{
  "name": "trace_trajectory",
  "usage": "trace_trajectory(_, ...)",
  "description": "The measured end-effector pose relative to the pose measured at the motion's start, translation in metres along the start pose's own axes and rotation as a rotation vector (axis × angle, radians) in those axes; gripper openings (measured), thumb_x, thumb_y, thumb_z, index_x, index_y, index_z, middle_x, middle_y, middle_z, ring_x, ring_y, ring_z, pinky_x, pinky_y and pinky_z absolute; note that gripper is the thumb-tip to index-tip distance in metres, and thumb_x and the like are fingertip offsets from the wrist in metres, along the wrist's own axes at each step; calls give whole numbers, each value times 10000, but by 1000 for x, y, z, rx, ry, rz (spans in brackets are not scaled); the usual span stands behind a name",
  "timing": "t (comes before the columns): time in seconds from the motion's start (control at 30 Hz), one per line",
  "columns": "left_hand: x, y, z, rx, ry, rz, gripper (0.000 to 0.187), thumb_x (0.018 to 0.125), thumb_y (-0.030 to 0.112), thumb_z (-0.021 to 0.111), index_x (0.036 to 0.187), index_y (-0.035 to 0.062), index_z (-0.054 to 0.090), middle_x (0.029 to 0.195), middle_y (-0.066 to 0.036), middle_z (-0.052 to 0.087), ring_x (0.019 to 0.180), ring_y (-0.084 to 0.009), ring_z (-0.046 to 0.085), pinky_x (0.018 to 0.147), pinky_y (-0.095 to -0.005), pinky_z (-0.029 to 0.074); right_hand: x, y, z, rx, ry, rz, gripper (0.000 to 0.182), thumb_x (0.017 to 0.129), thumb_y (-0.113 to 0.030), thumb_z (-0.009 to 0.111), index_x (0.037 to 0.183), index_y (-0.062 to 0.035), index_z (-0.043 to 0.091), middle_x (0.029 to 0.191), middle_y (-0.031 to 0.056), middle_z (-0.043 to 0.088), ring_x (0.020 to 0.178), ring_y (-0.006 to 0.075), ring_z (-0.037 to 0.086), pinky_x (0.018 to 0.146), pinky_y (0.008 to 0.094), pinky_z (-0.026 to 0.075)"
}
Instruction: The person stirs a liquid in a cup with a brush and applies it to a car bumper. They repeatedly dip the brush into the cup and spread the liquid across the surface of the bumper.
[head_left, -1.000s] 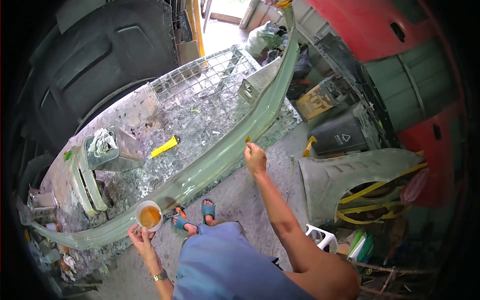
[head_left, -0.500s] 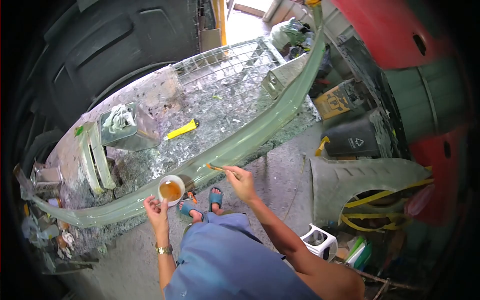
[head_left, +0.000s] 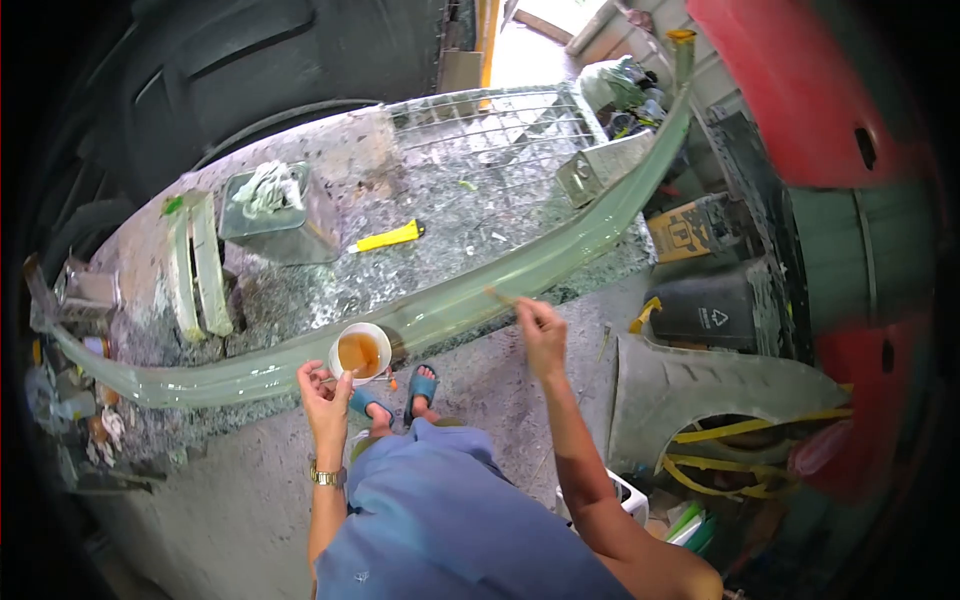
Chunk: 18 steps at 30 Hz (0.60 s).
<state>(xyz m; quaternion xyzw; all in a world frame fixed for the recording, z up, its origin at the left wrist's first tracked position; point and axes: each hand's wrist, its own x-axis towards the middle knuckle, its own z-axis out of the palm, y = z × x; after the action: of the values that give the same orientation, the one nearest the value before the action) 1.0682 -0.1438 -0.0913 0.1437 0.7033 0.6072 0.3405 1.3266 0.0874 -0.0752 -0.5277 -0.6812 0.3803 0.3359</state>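
My left hand (head_left: 325,395) is closed on a white cup (head_left: 385,346) of amber liquid, held tilted toward me by the near edge of the bench. A long, curved, glossy green-grey strip (head_left: 440,308), apparently a car body part, runs along that edge. In my right hand (head_left: 542,335), the fingers pinch the handle of a small brush (head_left: 508,299). Its tip is over the strip and seems to touch it, to the right of the cup. The bristles are small and blurred.
On the stained bench (head_left: 330,190) lie a yellow utility knife (head_left: 388,236), a metal can (head_left: 300,238) with white cloth on it, two pale strips (head_left: 208,270) and another metal can (head_left: 600,170). At right stand a black bin (head_left: 705,312) and a grey fender (head_left: 690,385).
My right hand has moved right along the strip with the brush. My left hand still holds the cup, which sits slightly farther right in view. The whole view has shifted and turned.
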Motion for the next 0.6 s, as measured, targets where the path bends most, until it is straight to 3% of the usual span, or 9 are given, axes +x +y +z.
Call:
trace_trajectory(0.03, -2, -3, -7, 1, 17, -5, 492, 852, 93, 693, 1216, 49, 366, 993, -87, 518, 752, -125, 597, 638, -246, 481, 10, 4, -4, -140, 79, -175, 188, 890, -77, 599, 1050, -2, 663, 746, 61, 587, 614, 170, 547, 559, 310, 433)
trace_trajectory(0.07, -4, -6, -14, -32, 34, -9, 486, 851, 95, 695, 1212, 54, 371, 988, -79, 525, 751, -118, 590, 642, -238, 473, 17, 2, -4, -138, 66, -178, 188, 890, -77, 599, 1050, -2, 663, 746, 61, 587, 614, 170, 547, 559, 310, 433)
trace_trajectory(0.17, -8, -18, -39, -59, 62, -11, 471, 852, 99, 698, 1201, 63, 384, 975, -64, 536, 756, -105, 576, 656, -227, 461, 26, 0, 5, -459, 100, -199, 192, 893, -94, 582, 1061, -39, 656, 818, 133, 545, 712, 327, 582, 636, 411, 475)
trace_trajectory(0.3, -23, -21, -64, -77, 147, -30, 443, 855, 100, 696, 1183, 70, 401, 947, -41, 530, 764, -91, 554, 671, -217, 451, 13, 16, 42, -593, -23, -296, 96, 894, -101, 564, 945, -42, 621, 803, 138, 524, 721, 329, 588, 623, 433, 499)
trace_trajectory(0.53, -38, -30, -98, -115, 203, -85, 418, 866, 107, 683, 1176, 68, 406, 916, -26, 503, 764, -84, 527, 687, -228, 467, -28, -12, 92, -584, -173, -315, 128, 877, -132, 606, 986, -79, 645, 791, 128, 522, 677, 318, 587, 593, 412, 483)
trace_trajectory(0.6, -38, -37, -106, -52, 189, -64, 381, 900, 184, 649, 1180, 86, 411, 881, -7, 529, 824, -92, 559, 716, -241, 509, -39, -23, 105, -501, -204, -354, 132, 866, -121, 618, 993, -91, 641, 793, 114, 517, 672, 306, 583, 589, 413, 478)
